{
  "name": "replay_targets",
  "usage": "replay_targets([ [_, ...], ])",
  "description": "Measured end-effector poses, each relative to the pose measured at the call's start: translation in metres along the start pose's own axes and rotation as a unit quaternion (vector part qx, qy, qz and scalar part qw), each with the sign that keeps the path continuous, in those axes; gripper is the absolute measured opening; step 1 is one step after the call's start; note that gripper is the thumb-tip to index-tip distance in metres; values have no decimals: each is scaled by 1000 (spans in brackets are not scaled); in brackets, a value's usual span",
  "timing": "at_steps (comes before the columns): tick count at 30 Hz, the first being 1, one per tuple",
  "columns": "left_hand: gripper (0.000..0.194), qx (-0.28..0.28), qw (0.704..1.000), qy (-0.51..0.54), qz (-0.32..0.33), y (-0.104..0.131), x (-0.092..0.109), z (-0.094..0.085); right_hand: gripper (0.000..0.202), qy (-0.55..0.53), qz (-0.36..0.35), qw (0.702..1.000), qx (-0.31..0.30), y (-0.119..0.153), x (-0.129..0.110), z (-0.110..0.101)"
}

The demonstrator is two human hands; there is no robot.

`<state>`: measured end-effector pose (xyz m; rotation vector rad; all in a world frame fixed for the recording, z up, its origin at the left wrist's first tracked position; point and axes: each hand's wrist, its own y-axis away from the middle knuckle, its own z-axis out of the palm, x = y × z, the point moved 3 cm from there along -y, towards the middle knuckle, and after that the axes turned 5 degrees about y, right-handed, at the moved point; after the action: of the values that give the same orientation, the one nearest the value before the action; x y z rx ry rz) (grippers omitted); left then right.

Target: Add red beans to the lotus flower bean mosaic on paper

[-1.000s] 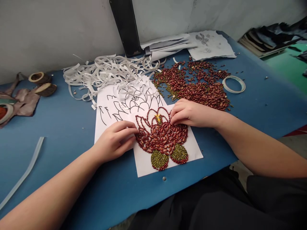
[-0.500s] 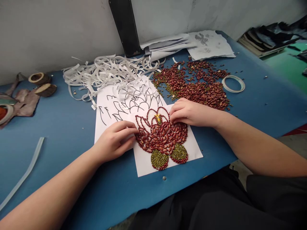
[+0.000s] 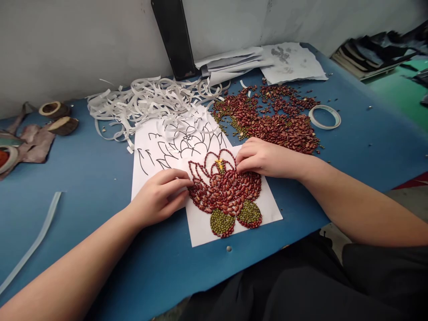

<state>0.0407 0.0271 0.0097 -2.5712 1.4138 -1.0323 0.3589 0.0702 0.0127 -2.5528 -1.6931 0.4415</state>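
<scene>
A white sheet [image 3: 272, 207] lies near the table's front edge, bearing a flower made of red-brown beans [image 3: 227, 187], with two round leaves filled with green beans [image 3: 222, 221] and yellow pieces at its centre. My left hand [image 3: 167, 194] rests by the flower's left side, fingers loosely bent and apart, tips at the outer petal. At the upper right petals, my right hand [image 3: 256, 157] has its fingers pinched together and pointing down onto the flower. Whatever is between those fingertips is hidden. Under the sheet's upper left part is a larger paper [image 3: 142, 156] with black line drawings.
Loose red and green beans [image 3: 284, 129] are heaped behind my right hand, beside a roll of tape [image 3: 325, 117]. Curled paper strips [image 3: 140, 102] pile up at the back. A black phone [image 3: 174, 40] leans on the wall; small wooden pieces [image 3: 63, 125] lie left.
Almost nothing differs. My right hand has shifted very slightly at the upper right petals; my left hand stays in place.
</scene>
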Motion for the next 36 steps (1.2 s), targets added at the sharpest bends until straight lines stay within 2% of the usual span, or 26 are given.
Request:
replay_targets([
  [13, 24, 4, 1000, -7, 14, 0, 2, 0, 24, -22, -9, 998, 57, 2, 2, -10],
  [21, 23, 1, 1000, -16, 18, -2, 3, -2, 23, -43, -20, 998, 42, 2, -2, -9],
  [31, 24, 3, 1000, -16, 19, -2, 3, -2, 22, -27, -11, 999, 37, 6, -6, -15],
  [36, 24, 3, 1000, -13, 15, -2, 3, -1, 25, 0, -20, 1000, 16, 4, -11, -15],
])
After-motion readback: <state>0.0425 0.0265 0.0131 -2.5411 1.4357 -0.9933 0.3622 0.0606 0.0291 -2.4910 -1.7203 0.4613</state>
